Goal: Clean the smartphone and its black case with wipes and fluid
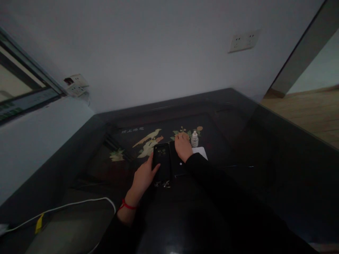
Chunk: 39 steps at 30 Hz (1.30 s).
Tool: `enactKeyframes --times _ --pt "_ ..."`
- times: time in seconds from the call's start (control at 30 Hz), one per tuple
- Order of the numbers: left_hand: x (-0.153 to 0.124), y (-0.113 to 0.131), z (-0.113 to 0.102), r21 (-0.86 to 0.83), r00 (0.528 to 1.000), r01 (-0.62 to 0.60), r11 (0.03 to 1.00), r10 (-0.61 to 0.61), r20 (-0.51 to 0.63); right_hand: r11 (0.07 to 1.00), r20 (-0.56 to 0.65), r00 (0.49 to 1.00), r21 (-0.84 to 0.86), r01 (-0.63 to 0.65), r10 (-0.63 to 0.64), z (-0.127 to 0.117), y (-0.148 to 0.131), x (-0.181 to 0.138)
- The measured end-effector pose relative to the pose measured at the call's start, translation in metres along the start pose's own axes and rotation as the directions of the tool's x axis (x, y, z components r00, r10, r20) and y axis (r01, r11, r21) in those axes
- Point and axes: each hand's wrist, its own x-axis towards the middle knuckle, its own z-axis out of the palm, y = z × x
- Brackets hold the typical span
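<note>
A dark phone [162,165] with a shiny chain of charms at its near end lies on the black table. My left hand [144,175] grips its left side, thumb over the face and fingers along the edge. Just right of it is a black flat case [178,165] with a small white dot. Over the far part of that case my right hand [183,146] is closed, its fingertips bent down and partly hidden. A small white-capped bottle [195,140] stands upright beside my right hand. White paper or card [200,152] shows partly from behind my right sleeve.
The dark table [225,120] has a bird-and-flower picture and meets the wall at the back. A white cable [79,201] with a yellow tag [39,223] runs at the left front. Sockets [244,41] sit on the wall, with a power adapter [76,84] at the left.
</note>
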Motion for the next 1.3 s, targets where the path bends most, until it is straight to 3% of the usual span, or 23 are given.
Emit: enactKeyframes --times 0.1,0.2,0.33,0.4,0.53,0.63,0.9,1.13,1.3 --pt "-0.004 0.003 -0.004 -0.007 0.999 -0.017 1.0 0.016 -0.038 0.996 -0.001 0.998 0.051 0.07 -0.07 -0.019 -0.005 -0.005" --pt "-0.008 0.017 -0.012 -0.036 0.99 -0.063 0.997 0.058 -0.128 0.984 -0.018 0.989 0.094 0.151 -0.15 -0.057 0.001 -0.009" --pt "-0.003 0.065 -0.023 -0.117 0.953 -0.274 0.954 0.253 -0.169 0.995 -0.098 0.993 0.075 0.071 -0.063 -0.114 0.04 -0.002" --pt "0.008 0.096 -0.025 -0.144 0.922 -0.361 0.921 0.33 -0.2 0.999 -0.091 0.996 0.041 -0.006 0.01 -0.126 0.06 0.003" --pt "0.044 0.144 -0.016 -0.177 0.904 -0.376 0.91 0.318 -0.287 0.996 -0.012 0.996 -0.03 -0.09 0.089 -0.112 0.077 0.005" --pt "0.07 0.156 -0.003 -0.204 0.906 -0.374 0.905 0.31 -0.288 0.995 0.022 0.996 -0.048 -0.083 0.084 -0.095 0.075 0.004" --pt "0.099 0.147 0.012 -0.282 0.903 -0.413 0.866 0.35 -0.247 0.996 0.104 0.994 0.087 0.018 -0.027 -0.093 0.085 0.02" --pt "0.102 0.146 0.012 -0.29 0.899 -0.427 0.857 0.365 -0.244 0.975 0.147 0.986 0.219 0.048 -0.081 -0.091 0.091 0.022" --pt "0.1 0.146 0.01 -0.294 0.902 -0.422 0.858 0.364 -0.232 0.974 0.096 0.994 0.224 0.03 -0.053 -0.084 0.087 0.02"
